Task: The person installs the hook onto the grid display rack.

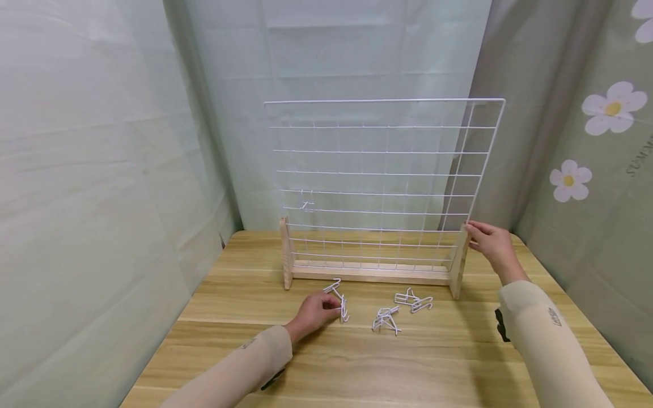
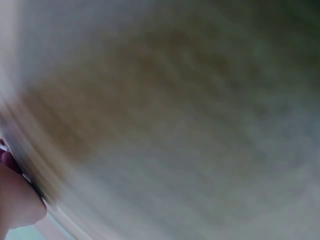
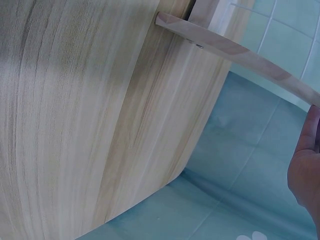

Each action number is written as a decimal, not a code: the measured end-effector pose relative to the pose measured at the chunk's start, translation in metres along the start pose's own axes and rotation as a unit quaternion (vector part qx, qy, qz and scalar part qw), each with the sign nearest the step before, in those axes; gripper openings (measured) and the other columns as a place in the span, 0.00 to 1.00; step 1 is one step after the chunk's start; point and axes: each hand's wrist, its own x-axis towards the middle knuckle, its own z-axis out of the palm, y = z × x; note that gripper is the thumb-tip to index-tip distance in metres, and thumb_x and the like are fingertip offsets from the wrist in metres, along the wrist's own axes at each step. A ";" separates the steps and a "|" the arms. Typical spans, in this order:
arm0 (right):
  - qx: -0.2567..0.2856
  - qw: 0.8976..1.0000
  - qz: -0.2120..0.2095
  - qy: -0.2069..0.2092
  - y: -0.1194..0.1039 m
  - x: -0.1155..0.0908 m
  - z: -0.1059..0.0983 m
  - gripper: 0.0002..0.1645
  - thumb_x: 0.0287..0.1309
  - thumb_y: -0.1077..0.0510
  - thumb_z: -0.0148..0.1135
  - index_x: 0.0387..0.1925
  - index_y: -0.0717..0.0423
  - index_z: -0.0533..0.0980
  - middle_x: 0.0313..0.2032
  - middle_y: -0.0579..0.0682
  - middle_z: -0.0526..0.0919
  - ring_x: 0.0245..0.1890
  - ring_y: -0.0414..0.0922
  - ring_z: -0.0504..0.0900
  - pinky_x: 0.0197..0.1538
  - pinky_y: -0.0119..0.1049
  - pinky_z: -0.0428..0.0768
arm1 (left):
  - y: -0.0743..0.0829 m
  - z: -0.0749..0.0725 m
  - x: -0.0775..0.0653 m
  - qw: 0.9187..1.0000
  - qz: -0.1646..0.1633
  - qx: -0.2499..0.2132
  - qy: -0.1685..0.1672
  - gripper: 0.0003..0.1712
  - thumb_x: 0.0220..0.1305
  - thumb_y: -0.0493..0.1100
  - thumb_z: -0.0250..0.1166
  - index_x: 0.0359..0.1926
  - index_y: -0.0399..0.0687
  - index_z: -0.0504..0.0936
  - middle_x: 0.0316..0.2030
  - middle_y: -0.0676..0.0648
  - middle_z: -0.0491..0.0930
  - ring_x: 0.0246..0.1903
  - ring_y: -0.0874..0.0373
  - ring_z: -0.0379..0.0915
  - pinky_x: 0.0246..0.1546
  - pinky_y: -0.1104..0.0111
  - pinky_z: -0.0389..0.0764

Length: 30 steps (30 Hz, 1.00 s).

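Observation:
A white wire grid panel point(image 1: 388, 152) stands upright in a wooden base with two side posts. Beside the right post point(image 1: 460, 260), my right hand point(image 1: 492, 243) grips its top end between thumb and fingers. The right wrist view has that post point(image 3: 245, 57) with my right hand point(image 3: 305, 160) at its end. My left hand point(image 1: 313, 311) is low over the table, thumb and fingertips pinching a white wire hook point(image 1: 344, 309). Another wire hook point(image 1: 333, 287) lies just behind it. Only a sliver of my left hand point(image 2: 20, 200) enters the left wrist view.
Two small clusters of white wire hooks, one nearer point(image 1: 386, 319) and one farther right point(image 1: 413, 300), lie on the wooden table point(image 1: 326, 368). A hook point(image 1: 306, 205) hangs on the grid's left side. Pale curtains point(image 1: 127, 170) surround the table, with printed flowers at right.

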 end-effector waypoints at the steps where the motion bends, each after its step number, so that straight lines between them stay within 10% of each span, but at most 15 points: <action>1: 0.000 1.000 0.001 0.001 0.000 0.000 0.000 0.36 0.74 0.43 0.47 0.71 0.64 0.62 0.68 0.66 0.65 0.66 0.61 0.67 0.59 0.42 0.73 | 0.000 0.000 0.000 1.000 0.000 0.002 0.001 0.04 0.55 0.36 0.74 0.32 0.43 0.87 0.29 0.55 0.77 0.32 0.64 0.69 0.36 0.71 0.73; 30: 0.000 1.000 -0.003 0.001 0.000 0.000 0.000 0.36 0.74 0.44 0.47 0.70 0.66 0.63 0.67 0.67 0.66 0.66 0.61 0.67 0.56 0.39 0.75 | 0.003 -0.002 -0.001 1.000 0.006 0.006 -0.001 0.03 0.57 0.36 0.73 0.31 0.43 0.86 0.31 0.54 0.80 0.33 0.64 0.72 0.36 0.71 0.75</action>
